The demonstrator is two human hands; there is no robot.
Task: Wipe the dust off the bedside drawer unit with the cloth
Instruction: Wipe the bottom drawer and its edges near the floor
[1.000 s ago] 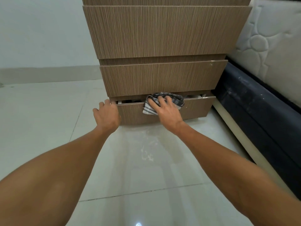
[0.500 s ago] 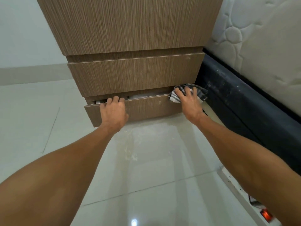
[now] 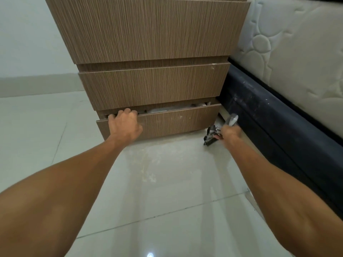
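A brown wood-grain bedside drawer unit [image 3: 152, 84] stands on the tiled floor. Its bottom drawer [image 3: 178, 120] is pulled out a little, and pale things show in the gap. My left hand [image 3: 125, 124] grips the top edge of that drawer near its left end. My right hand [image 3: 229, 131] is off the unit, low at its right front corner, blurred, and closed on a grey-and-white checked cloth [image 3: 211, 135] that hangs just above the floor.
A dark bed base [image 3: 274, 115] with a white quilted mattress [image 3: 297, 52] runs along the right, close beside the unit. Glossy pale floor tiles [image 3: 157, 191] with dusty smears lie in front. A pale wall [image 3: 31, 39] is at left.
My right hand swept the cloth along the bottom drawer's top edge from the middle to the right end, then dropped off past the corner. My left hand slid right along the edge.
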